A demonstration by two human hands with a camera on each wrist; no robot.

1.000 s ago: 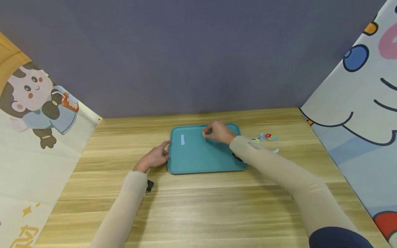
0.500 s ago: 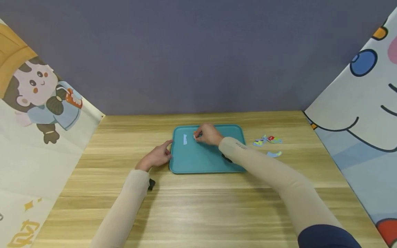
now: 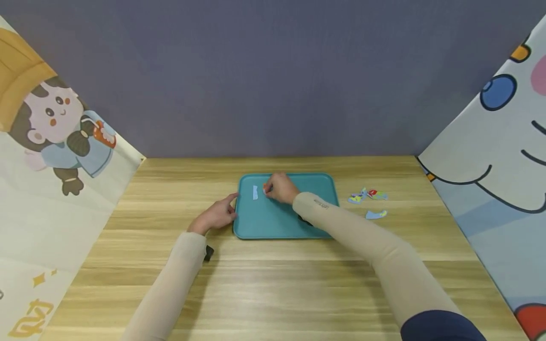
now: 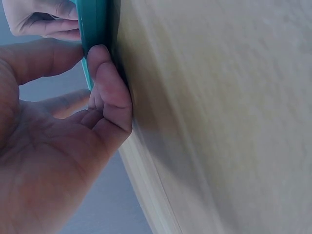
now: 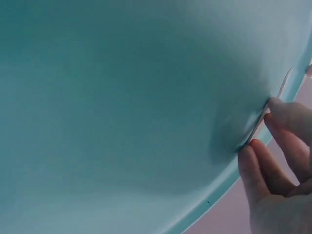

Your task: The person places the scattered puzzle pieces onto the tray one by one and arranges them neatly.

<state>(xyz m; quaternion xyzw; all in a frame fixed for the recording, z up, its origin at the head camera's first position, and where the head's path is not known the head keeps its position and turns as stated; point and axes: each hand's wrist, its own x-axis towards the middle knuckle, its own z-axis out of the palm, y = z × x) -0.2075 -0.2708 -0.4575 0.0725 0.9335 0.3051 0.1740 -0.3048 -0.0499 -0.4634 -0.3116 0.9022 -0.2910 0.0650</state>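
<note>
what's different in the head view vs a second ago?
The right hand, pinching a small orange-marked piece, has moved left over the tray, closer to the pale blue piece. The curved piece on the table, mostly hidden by the right forearm before, now shows fully. Nothing was let go. Unchanged: left hand at the tray's left edge, pale blue piece in place.
</note>
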